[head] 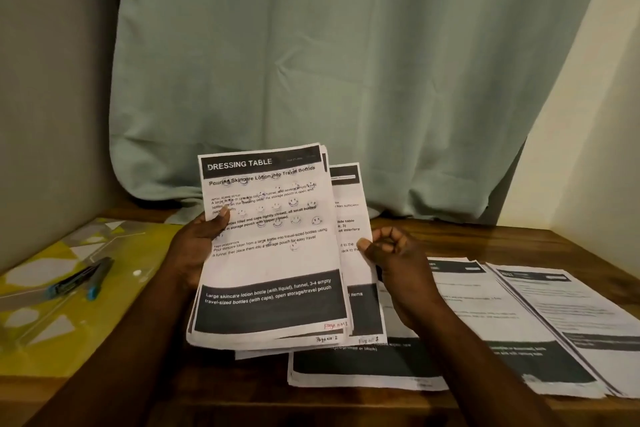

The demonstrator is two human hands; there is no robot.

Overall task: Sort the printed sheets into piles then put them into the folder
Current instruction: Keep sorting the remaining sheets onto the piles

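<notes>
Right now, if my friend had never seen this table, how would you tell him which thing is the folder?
Start at the wooden table in front of the green curtain. Go to its left end, away from the paper piles on the right. The folder lies flat there: the only yellow thing, with pale shapes on it and pens with blue ends on top.
</notes>
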